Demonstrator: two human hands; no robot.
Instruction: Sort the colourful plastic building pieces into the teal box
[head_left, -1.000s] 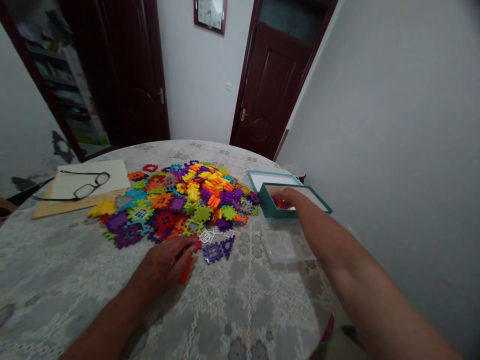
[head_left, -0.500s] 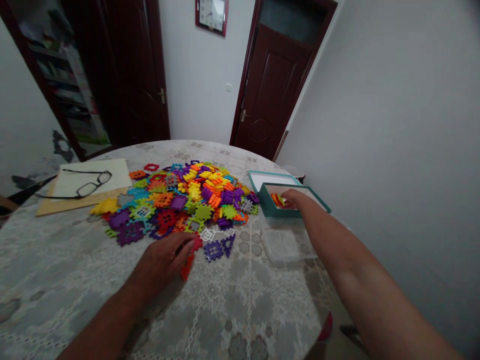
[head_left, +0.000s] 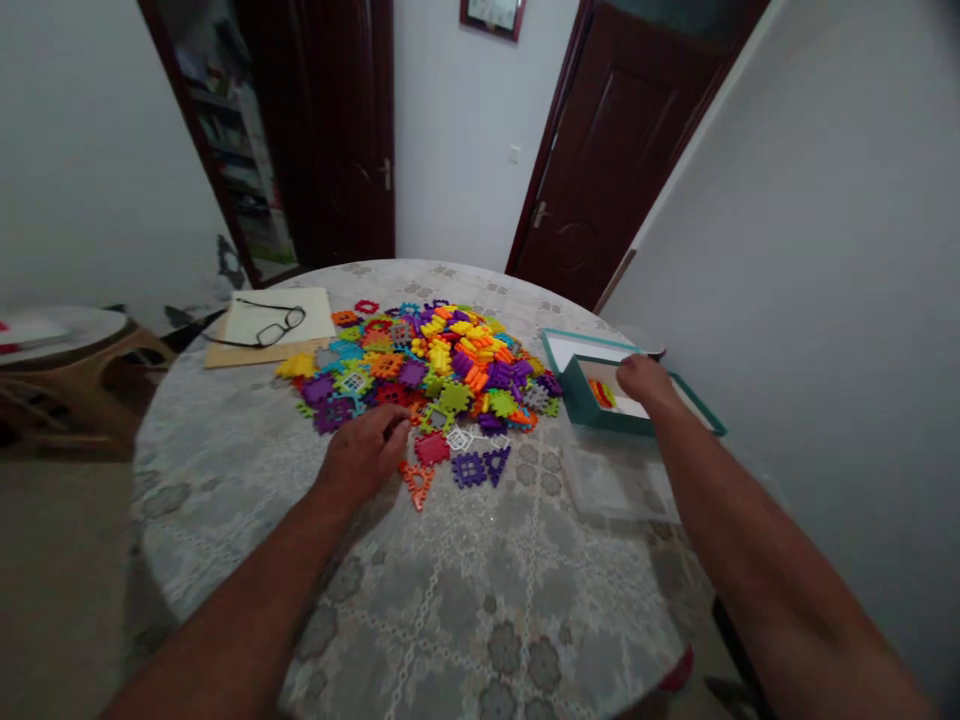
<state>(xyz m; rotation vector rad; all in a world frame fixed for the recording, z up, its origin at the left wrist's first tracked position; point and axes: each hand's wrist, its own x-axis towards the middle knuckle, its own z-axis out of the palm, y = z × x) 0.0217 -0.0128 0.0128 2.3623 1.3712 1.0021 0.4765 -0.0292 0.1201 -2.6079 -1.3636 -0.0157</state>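
Observation:
My left hand (head_left: 366, 452) rests on the table at the front of a heap of plastic building pieces (head_left: 454, 395). Its fingers are loosely bent, with a gap between thumb and forefinger and nothing visible between them. Close by lie a red square plate (head_left: 432, 448) and an orange triangle piece (head_left: 418, 484). Over the teal box (head_left: 611, 420) hangs my right hand (head_left: 641, 378); its fingertips are hidden and blurred, so I cannot tell whether they hold anything. Red and yellow pieces (head_left: 602, 394) lie inside the box, left of that hand.
Purple frame pieces (head_left: 469, 470) and white pieces (head_left: 472, 438) lie before the heap. A clear plastic lid or tray (head_left: 615, 485) sits in front of the box. Eyeglasses (head_left: 271, 333) rest on papers (head_left: 315, 308) at the left. The round table's edge curves at the right.
The view has turned left and down. My right hand has drawn away from the red and yellow pieces, which now show in the box. My left hand has shifted off the red plate and orange triangle.

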